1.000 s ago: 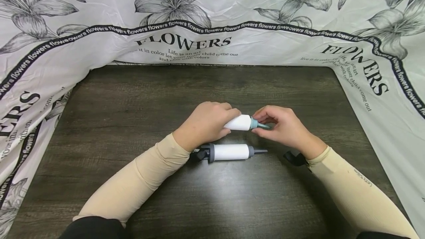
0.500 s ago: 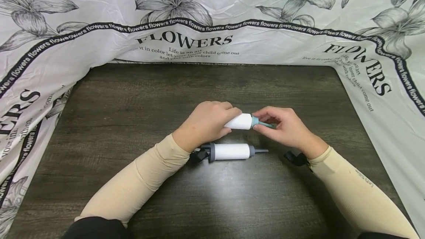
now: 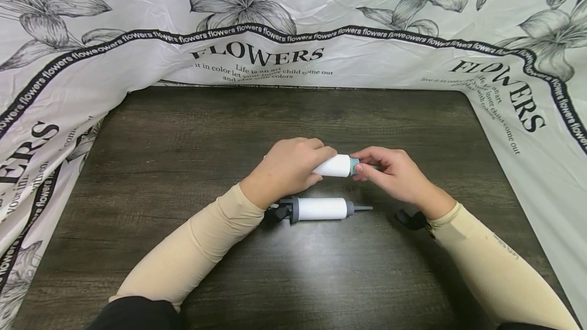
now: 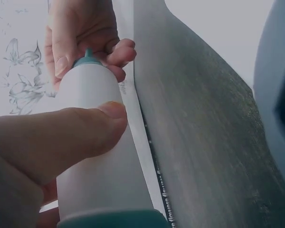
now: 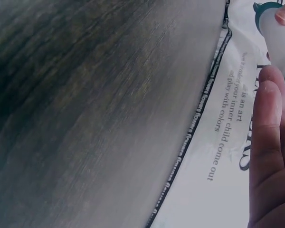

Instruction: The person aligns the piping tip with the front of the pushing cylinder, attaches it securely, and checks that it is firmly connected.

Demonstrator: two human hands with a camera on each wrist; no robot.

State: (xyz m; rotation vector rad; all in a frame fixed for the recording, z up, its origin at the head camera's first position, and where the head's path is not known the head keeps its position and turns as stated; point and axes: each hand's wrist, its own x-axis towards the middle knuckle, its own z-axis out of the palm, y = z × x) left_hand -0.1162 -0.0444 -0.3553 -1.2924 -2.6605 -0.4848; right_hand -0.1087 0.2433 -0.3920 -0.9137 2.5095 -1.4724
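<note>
In the head view my left hand point(image 3: 291, 169) grips the white barrel of a balloon pump point(image 3: 336, 165) above the table. At the barrel's right end, my right hand point(image 3: 394, 174) pinches the teal nozzle point(image 3: 354, 166) between thumb and fingers, which hide most of its thin tip. The left wrist view has my thumb lying across the white barrel point(image 4: 88, 90), with a teal collar point(image 4: 114, 219) at the near end. Closer to me lies a second balloon pump point(image 3: 323, 209), white with grey ends, its nozzle pointing right; the left wrist partly overlaps its handle end.
A dark wood-grain table point(image 3: 220, 121) lies under both hands. White cloth point(image 3: 385, 73) with flower drawings and lettering rises along the back and both sides. A black strap point(image 3: 410, 219) hangs by the right wrist.
The right thumb and fingers have shifted on the teal nozzle, and its thin tip is now more covered. The left hand keeps its grip; the grey-ended pump stays put.
</note>
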